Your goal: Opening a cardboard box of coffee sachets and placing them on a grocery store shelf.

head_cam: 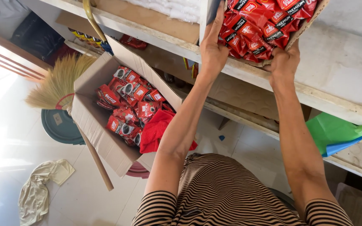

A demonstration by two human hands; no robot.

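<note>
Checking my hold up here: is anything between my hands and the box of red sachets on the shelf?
Nothing visible. The left hand lies on the side of the box of red sachets and the right hand grips under its lower edge, both touching it directly.

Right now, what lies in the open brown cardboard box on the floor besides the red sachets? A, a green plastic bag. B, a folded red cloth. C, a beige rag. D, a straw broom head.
B: a folded red cloth lies inside the open brown cardboard box next to the red sachets.

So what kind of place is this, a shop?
Probably a small shop's stockroom: wooden shelves, a cardboard box of red sachets, and both hands on a full box up on the shelf.
</note>
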